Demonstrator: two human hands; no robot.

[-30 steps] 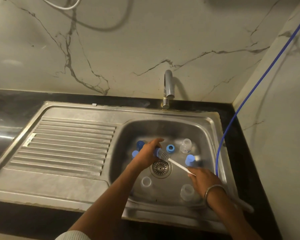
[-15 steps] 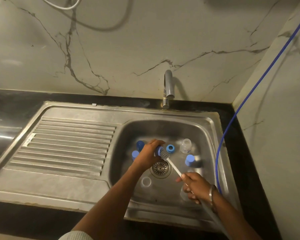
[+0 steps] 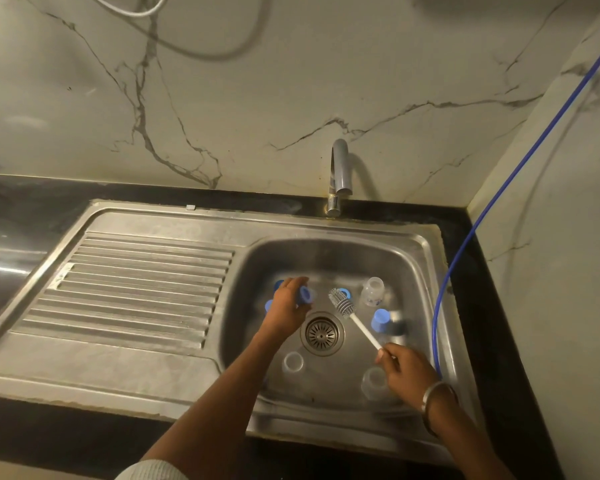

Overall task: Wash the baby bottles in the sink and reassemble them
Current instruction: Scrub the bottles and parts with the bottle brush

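Inside the steel sink [image 3: 426, 271], my left hand [image 3: 286, 308] grips a blue bottle part with a clear end [image 3: 306, 294], held above the basin floor. My right hand [image 3: 407, 370] holds the white handle of a bottle brush [image 3: 347, 310]; its grey bristle head points up-left and hangs free, a little to the right of the blue part. A clear bottle [image 3: 373, 291] stands at the back right. A blue cap [image 3: 380, 320] sits right of the drain [image 3: 321, 333]. Two clear cups [image 3: 293, 362] [image 3: 373, 381] lie near the front. More blue pieces [image 3: 270, 305] are partly hidden behind my left hand.
A chrome tap [image 3: 338, 174] stands behind the basin, with no water visibly running. The ribbed drainboard [image 3: 136, 282] stretches to the left. A blue hose [image 3: 471, 237] runs down the right wall along the sink's right rim. Black counter [image 3: 492, 306] surrounds the sink.
The brush head has come out of the blue part in my left hand and now hangs free to its right. My right hand shifted right and back on the handle.
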